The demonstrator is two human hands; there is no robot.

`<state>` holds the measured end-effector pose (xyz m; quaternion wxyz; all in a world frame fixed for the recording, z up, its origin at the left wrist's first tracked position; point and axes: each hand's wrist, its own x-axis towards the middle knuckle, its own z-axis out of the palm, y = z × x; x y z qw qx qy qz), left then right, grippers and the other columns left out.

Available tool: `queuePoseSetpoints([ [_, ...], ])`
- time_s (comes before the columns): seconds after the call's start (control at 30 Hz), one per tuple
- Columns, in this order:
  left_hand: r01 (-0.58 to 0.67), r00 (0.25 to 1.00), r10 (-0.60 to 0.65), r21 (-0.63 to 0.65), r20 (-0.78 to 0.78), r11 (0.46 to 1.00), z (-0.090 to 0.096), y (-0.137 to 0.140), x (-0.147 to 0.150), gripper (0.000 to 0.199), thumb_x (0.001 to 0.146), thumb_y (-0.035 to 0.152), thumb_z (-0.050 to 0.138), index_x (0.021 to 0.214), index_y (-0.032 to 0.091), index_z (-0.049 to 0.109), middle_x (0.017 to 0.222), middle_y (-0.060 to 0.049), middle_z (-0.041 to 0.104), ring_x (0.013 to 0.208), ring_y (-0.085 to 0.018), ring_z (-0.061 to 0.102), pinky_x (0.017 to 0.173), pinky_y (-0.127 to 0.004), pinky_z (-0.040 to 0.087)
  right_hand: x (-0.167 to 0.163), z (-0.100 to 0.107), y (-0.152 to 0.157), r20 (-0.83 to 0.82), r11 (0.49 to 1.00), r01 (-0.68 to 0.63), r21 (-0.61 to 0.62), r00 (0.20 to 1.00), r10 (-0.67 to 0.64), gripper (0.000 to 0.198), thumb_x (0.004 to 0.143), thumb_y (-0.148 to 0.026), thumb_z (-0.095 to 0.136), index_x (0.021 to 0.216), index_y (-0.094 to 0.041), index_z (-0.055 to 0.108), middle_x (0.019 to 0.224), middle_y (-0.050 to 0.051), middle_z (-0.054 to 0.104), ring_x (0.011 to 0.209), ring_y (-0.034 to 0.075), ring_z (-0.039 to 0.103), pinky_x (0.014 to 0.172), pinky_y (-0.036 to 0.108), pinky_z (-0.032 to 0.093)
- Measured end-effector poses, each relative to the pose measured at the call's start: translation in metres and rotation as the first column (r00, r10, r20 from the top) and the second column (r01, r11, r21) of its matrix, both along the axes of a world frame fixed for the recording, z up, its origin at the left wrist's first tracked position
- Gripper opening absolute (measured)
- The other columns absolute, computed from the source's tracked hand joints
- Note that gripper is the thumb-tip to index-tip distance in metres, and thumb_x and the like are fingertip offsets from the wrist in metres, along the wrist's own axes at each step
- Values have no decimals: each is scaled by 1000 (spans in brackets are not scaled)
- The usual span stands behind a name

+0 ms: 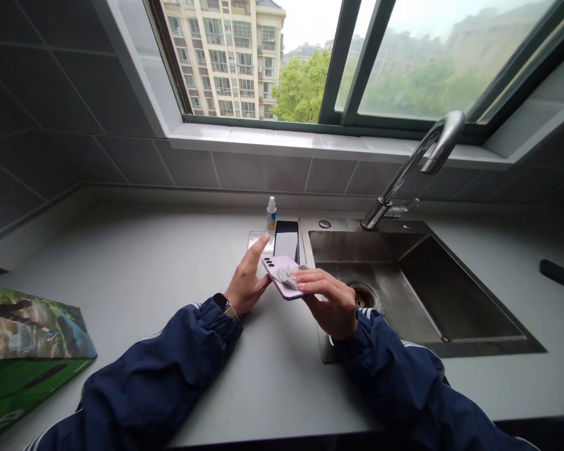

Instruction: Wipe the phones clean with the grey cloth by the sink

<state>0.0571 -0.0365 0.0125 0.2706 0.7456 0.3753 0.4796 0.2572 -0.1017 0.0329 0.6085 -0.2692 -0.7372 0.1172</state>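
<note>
A pale pink phone [281,263] is held tilted above the counter, its back with the camera lenses facing up. My left hand [245,283] is at its left edge, thumb against the phone and one finger stretched out past the camera corner; the other fingers are hidden. A crumpled white wipe [286,276] lies on the phone's back, pressed there by the fingers of my right hand [329,300]. Just beyond, a second, dark-framed phone [287,237] rests on the counter. Beside it are a clear flat case [254,239] and a small white-capped bottle [271,213].
A steel sink [432,288] is set into the counter [169,250] on the right, with a chrome faucet [404,172] behind it. A green printed box or bag [32,357] stands at the left. A dark bar-shaped object [561,275] is at far right. The window [305,75] is ahead.
</note>
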Motion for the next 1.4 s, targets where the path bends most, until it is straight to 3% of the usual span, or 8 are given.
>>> queuePoseSetpoints([
  [0.17,231,971,-226,-62,76,971,7,-7,3,30,91,27,63,119,27,74,134,-7,66,137,-25,51,121,-44,31,-5,-5,-2,-112,996,56,-70,992,-64,25,87,-7,71,104,-24,66,103,5,76,99,22,74,91,44,63],
  [0.3,229,968,-209,-143,140,963,6,-9,4,26,89,27,65,112,26,77,125,-8,71,123,-25,62,117,-43,38,-5,-3,-1,-67,986,162,-27,984,-163,32,88,-9,69,115,-27,66,112,6,74,108,24,71,99,48,60],
  [0.53,204,961,-138,-278,241,939,8,-11,5,30,78,24,75,108,27,78,124,-7,71,125,-27,61,119,-42,35,-3,1,0,124,961,238,139,959,-256,58,90,-7,62,142,-33,55,131,5,68,127,28,62,105,53,55],
  [0.63,174,972,-132,-223,193,959,7,-12,5,31,81,23,72,111,28,78,125,-6,71,124,-26,61,118,-40,37,-7,2,-6,194,952,247,181,940,-281,64,89,-7,62,147,-31,49,138,6,64,131,29,58,105,53,54],
  [0.73,156,980,-132,-157,150,975,6,-12,4,32,85,22,68,116,28,76,126,-5,71,122,-25,62,116,-39,39,-11,4,-15,296,950,240,198,909,-292,71,89,-12,63,154,-26,39,147,9,56,138,31,52,114,57,43],
  [0.9,96,990,-79,-153,114,984,3,-12,3,29,87,26,68,115,27,76,120,-6,73,115,-25,66,111,-37,43,-13,5,-23,445,980,143,136,875,-190,84,92,-41,59,161,-21,16,160,14,35,149,38,29,120,67,22],
  [1.13,49,990,-26,-168,136,985,-2,-8,4,25,86,30,70,110,27,78,116,-4,75,111,-24,68,107,-33,46,-3,-3,-11,415,988,154,-20,900,-132,70,100,-33,44,162,-20,13,168,10,16,154,35,17,122,60,26],
  [1.4,43,999,-38,155,-33,987,-10,-1,-1,32,94,23,60,124,22,70,120,-6,74,107,-21,71,97,-33,54,-5,-4,-12,387,999,0,39,922,-15,72,100,-43,43,161,-17,16,168,12,18,153,38,20,120,64,27],
])
